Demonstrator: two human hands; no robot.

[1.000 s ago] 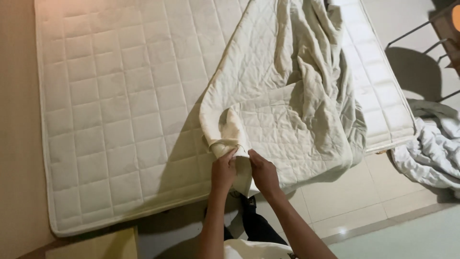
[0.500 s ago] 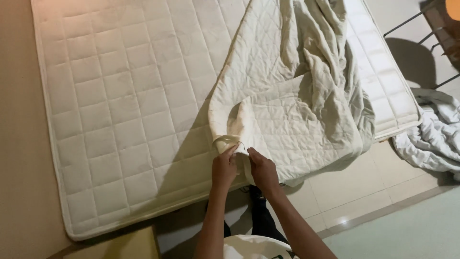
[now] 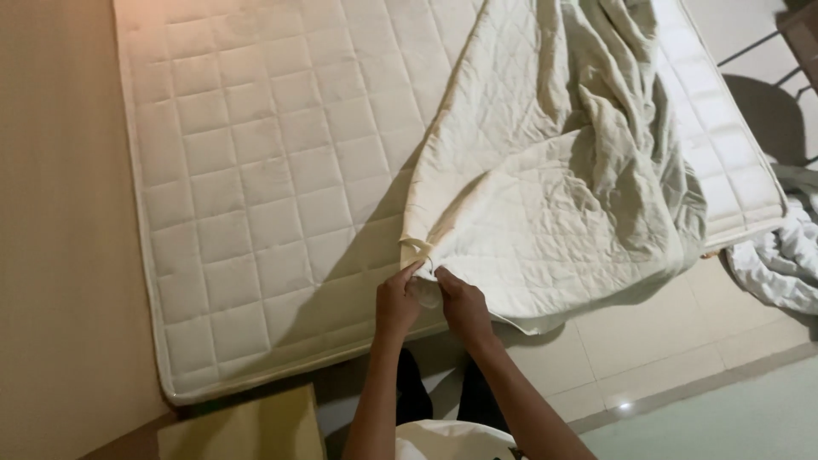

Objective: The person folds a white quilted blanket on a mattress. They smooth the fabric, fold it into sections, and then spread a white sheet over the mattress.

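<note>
Fingers of both hands meet at one corner of the quilted mattress cover (image 3: 545, 183): the left hand (image 3: 397, 300) pinches the hem beside its elastic loop, and the right hand (image 3: 463, 300) grips the same edge just beside it, though whether that grip is a full clench I cannot quite make out from here. Up and away from the fingertips the cover lies bunched and rumpled over the far half of the bare mattress (image 3: 256, 187), its other corners loose and nothing tucked, so by the look of it the spreading has barely started; this corner is gathered in hand, while the whole stretch of mattress left of the fingers is uncovered. Below the wrists, the person's legs stand close against the mattress edge on the tiled floor (image 3: 682, 358). A cardboard box (image 3: 243, 426) sits down to the left of the arms. Well off to the right of the fingers, a white crumpled sheet (image 3: 788, 255) lies heaped on the floor near the mattress corner.
</note>
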